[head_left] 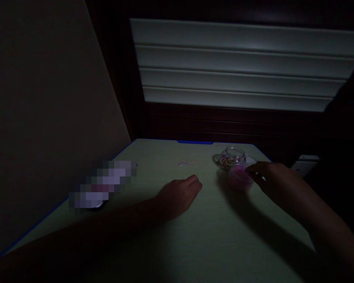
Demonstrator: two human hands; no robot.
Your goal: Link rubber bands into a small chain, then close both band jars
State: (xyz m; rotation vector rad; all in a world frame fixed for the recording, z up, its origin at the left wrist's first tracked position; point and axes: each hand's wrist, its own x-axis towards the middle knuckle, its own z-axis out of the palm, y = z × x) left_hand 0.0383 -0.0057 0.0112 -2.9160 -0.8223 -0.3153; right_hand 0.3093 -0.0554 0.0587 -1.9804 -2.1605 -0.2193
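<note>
My right hand (270,179) is at the right side of the table, its bent fingertips at the top of a small clear container (240,180) full of pink material. Whatever lies between those fingertips is too dark and small to make out. Just behind stands a round glass jar (232,157) with many small coloured bands in it, its mouth uncovered. My left hand (181,195) rests on the tabletop near the middle, fingers curled closed; their inner side is hidden. Beyond it lies a small loose group of thin pinkish pieces (187,162).
The pale table (200,243) has a blue edge. At left lies a flat object (103,186), blurred out by large pixels. A wall rises on the left, and a dark frame with pale slats (238,67) stands behind. A white object (305,165) is beyond the table's right edge.
</note>
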